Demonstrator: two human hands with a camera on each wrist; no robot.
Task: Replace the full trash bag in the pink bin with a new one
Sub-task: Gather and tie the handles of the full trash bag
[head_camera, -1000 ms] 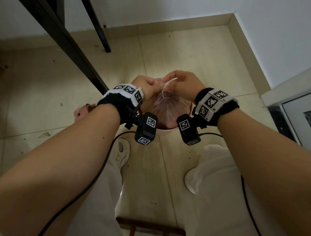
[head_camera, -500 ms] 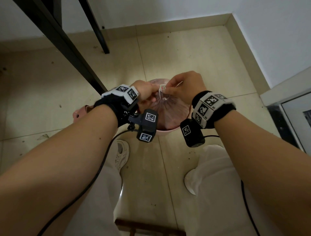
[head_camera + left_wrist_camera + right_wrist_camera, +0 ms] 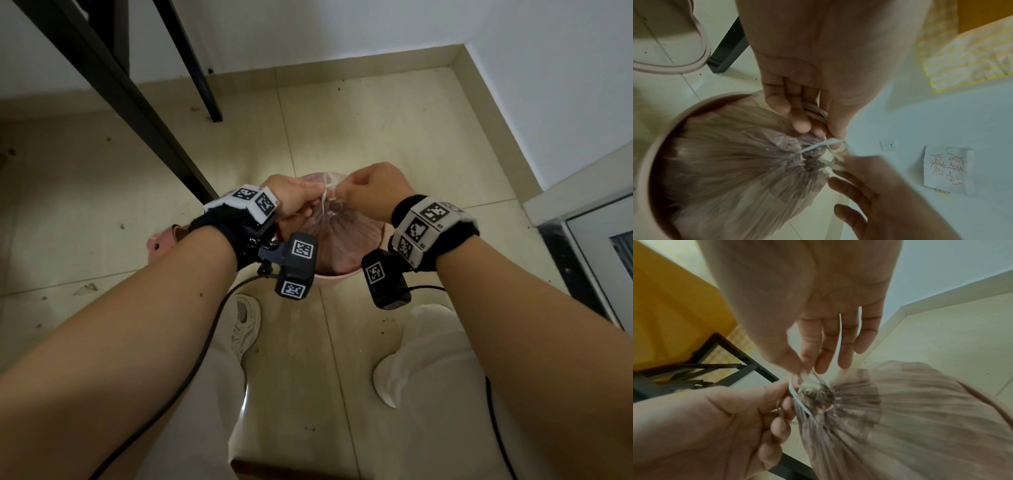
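The pink bin [image 3: 337,275] stands on the floor in front of my feet, with a full translucent trash bag [image 3: 342,236] gathered shut inside it. Its white drawstring [image 3: 323,198] rises from the puckered neck. My left hand [image 3: 313,193] and right hand [image 3: 339,195] meet right above the neck, and each pinches the string. In the left wrist view the left thumb and finger pinch the drawstring [image 3: 818,145] over the bag [image 3: 735,162], which sits within the bin rim [image 3: 653,146]. In the right wrist view the right fingers pinch the drawstring [image 3: 797,399] above the bag [image 3: 920,402].
Black table legs [image 3: 137,113] slant down to the floor just left of the bin. A pink ring-shaped part [image 3: 164,236] lies on the floor at the left. My white shoes [image 3: 245,322] stand near the bin. Walls close the corner behind, with a framed panel [image 3: 599,257] at right.
Both hands have stayed together at the bag's neck, working the drawstring. The string end that stuck up between them is now drawn short, and the hands sit slightly lower over the bin.
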